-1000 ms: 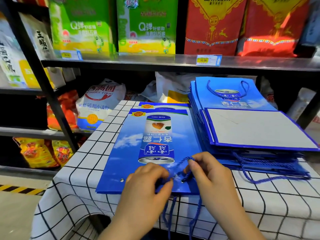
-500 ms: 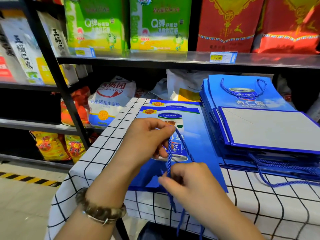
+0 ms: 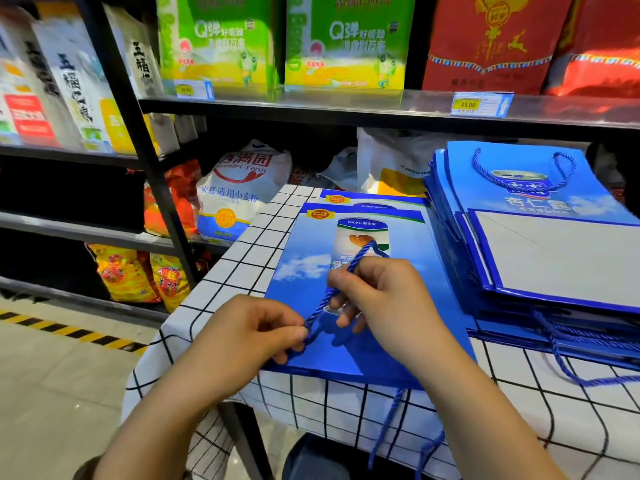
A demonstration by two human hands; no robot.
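Handle looks half done: cord [image 3: 320, 304] is pinched tight by left hand [image 3: 242, 341] and right hand [image 3: 384, 299], bag [image 3: 433, 261] is laid flat under the grip, and the knot probably isn't tied yet.

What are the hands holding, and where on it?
A blue cord above the flat blue bag: the left hand pinches its lower part, the right hand grips it higher up, near its loop.

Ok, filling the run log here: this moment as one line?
left hand: pinches blue cord | right hand: holds blue cord | blue bag: flat on checked tablecloth | bag stack: beside it
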